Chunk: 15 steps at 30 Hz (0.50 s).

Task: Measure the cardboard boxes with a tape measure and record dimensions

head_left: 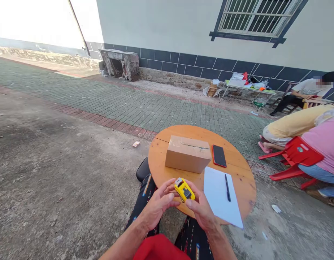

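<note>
A yellow tape measure with a dark clip is in my right hand, between thumb and fingers, over the near edge of the round wooden table. My left hand is beside it with the fingers apart. Its fingertips are at the left end of the tape measure; whether they touch it I cannot tell. Just beyond my hands stands a closed cardboard box. White paper lies to the right, reaching past the table edge, with a black pen on it. A dark phone with a red edge lies beside the box.
The round wooden table is in front of my knees, with a black seat at its left. At right, people sit near a red plastic chair. A cluttered folding table and a stone structure stand by the wall.
</note>
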{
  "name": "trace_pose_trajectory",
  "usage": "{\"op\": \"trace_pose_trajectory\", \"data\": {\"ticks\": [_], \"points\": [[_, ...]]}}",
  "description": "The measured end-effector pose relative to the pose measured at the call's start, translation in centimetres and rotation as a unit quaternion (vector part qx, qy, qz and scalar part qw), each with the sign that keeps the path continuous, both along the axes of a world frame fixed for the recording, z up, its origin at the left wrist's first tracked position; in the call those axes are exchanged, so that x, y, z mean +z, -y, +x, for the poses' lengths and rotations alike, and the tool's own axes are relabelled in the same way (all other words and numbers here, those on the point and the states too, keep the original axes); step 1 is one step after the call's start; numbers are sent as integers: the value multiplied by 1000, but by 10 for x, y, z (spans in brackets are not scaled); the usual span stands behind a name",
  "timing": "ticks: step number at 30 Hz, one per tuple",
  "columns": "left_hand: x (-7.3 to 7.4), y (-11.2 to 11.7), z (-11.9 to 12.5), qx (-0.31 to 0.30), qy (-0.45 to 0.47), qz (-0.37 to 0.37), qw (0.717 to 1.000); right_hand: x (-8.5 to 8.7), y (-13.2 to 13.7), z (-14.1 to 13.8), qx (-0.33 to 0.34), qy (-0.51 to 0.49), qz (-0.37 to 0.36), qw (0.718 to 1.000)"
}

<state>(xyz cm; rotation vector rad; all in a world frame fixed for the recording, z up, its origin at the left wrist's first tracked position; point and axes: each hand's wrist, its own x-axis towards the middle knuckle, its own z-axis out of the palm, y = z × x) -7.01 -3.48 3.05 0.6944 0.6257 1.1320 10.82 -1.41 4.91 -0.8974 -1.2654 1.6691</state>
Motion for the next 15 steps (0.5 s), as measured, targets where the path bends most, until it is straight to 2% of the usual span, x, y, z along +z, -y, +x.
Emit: {"op": "trace_pose_trajectory", "data": {"ticks": [4, 7, 12, 15], "points": [[1, -1, -3, 37, -66, 9, 997, 13, 3, 4, 20, 84, 49, 995], [4, -1, 0, 9, -81, 0, 997, 18, 7, 8, 6, 178, 79, 981], [7, 5, 16, -1, 10, -88, 996, 12, 22, 15, -34, 292, 112, 949], [9, 8, 19, -15, 39, -91, 995, 14, 30, 19, -95, 306, 126, 939]]}}
